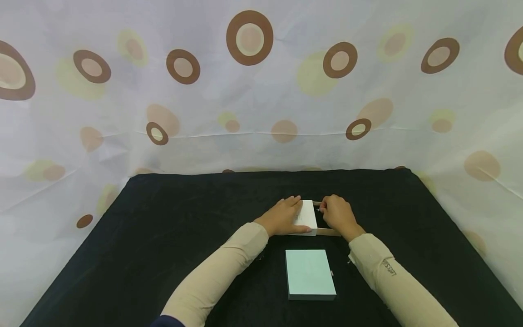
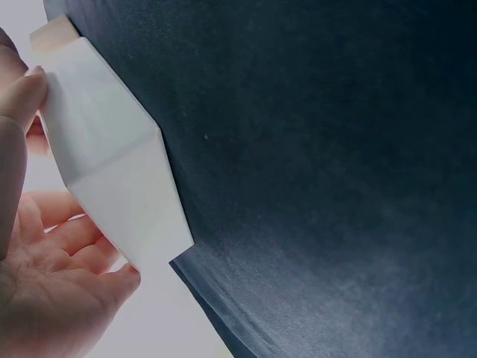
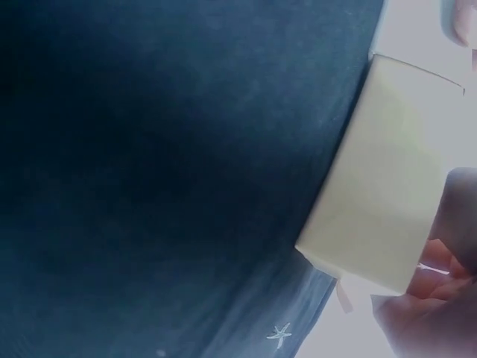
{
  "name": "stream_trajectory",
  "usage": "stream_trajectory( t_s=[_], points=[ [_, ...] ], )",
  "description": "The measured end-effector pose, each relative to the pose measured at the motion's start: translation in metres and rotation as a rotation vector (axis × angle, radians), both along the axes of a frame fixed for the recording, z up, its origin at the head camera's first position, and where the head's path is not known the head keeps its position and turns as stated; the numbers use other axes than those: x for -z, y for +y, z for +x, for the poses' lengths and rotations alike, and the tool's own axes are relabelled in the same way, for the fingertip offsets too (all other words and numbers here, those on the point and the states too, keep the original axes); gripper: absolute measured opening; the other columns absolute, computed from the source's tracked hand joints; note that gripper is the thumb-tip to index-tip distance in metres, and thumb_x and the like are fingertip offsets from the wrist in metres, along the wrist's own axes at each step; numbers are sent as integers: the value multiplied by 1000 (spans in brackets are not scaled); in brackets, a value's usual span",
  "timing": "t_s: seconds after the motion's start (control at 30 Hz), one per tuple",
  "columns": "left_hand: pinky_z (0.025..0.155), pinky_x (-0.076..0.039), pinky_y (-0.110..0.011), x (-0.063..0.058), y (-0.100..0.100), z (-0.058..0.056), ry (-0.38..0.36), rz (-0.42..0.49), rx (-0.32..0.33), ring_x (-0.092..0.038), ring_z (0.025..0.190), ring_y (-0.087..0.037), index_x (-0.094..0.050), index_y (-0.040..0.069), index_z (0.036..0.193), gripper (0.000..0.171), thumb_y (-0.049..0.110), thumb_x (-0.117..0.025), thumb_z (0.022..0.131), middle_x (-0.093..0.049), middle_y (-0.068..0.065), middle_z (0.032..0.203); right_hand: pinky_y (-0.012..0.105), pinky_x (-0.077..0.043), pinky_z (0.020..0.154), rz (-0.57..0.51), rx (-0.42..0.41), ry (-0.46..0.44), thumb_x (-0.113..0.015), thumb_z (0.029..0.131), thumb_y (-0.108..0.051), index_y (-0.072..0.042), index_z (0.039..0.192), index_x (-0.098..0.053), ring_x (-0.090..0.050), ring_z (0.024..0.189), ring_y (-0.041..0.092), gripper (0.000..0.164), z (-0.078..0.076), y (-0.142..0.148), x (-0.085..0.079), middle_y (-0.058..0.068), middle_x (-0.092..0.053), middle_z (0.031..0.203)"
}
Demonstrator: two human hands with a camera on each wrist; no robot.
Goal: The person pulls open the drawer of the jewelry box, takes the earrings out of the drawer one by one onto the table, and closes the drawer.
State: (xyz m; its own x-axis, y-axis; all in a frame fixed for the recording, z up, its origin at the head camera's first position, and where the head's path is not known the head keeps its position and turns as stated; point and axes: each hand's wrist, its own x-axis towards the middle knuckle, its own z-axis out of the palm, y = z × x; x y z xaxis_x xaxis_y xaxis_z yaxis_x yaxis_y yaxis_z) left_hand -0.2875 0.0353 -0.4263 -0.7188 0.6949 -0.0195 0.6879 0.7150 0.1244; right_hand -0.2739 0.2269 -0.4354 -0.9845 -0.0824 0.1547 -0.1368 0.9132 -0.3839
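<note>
A white box (image 1: 307, 217) lies on the black cloth, with a pale wooden-coloured drawer (image 1: 327, 232) drawn out of its right side. My left hand (image 1: 283, 217) holds the box, fingers across its top and thumb along the near edge. In the left wrist view the white box (image 2: 123, 156) shows one corner between thumb and fingers. Over the drawer my right hand (image 1: 340, 214) curls its fingers, pinching a small silvery thing (image 1: 318, 210) whose kind I cannot tell. The right wrist view shows the drawer's side (image 3: 384, 179) and a short ribbon tab (image 3: 343, 296) at its end.
Nearer to me lies a closed mint-green box (image 1: 310, 274), with a small tab at its right side. A white star-shaped thing (image 3: 279, 335) shows against the dark cloth in the right wrist view. Behind the table hangs a white curtain (image 1: 261, 95) patterned with brown circles.
</note>
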Motion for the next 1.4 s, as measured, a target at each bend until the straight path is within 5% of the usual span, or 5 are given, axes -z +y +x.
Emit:
stream_trajectory(
  t_s=[1.4],
  points=[
    [115,-27,-39,0,-1,0,-1,17,8,-31,142,-25,-33,3,148,88,61,-58,87,-31,-12,154,38,-45,61,-2,-31,59,-59,86,5,0,75,-60,-49,67,22,12,6,0,2,11,-55,76]
  ],
)
